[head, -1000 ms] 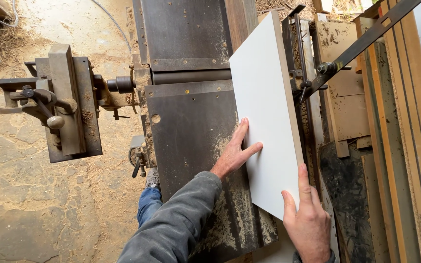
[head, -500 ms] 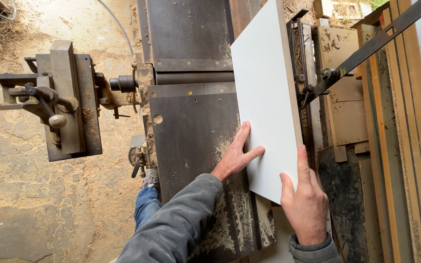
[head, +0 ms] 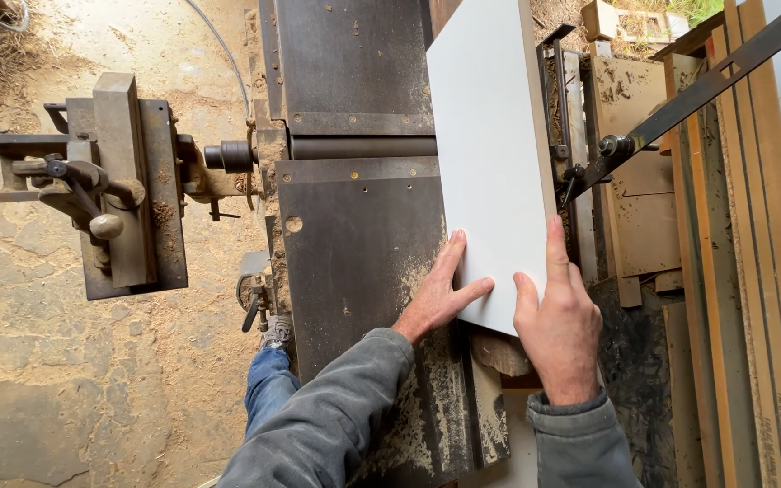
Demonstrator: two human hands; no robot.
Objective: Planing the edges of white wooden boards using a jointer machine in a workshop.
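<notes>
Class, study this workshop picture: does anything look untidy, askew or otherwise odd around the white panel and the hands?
Sawdust is spilled in streaks over the near end of the dark machine table and the floor. The white panel sits slightly askew to the table's edges, left hand and right hand flat on its near end. Nothing looks damaged.

Single head view, steep downward, close over machine table.

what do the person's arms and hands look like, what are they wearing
Both hands are bare: no gloves, rings or watch visible. The left hand comes out of a long grey sleeve of soft, creased fabric, loose at the forearm. The right hand has a matching grey sleeve with a gathered cuff at the wrist.
</notes>
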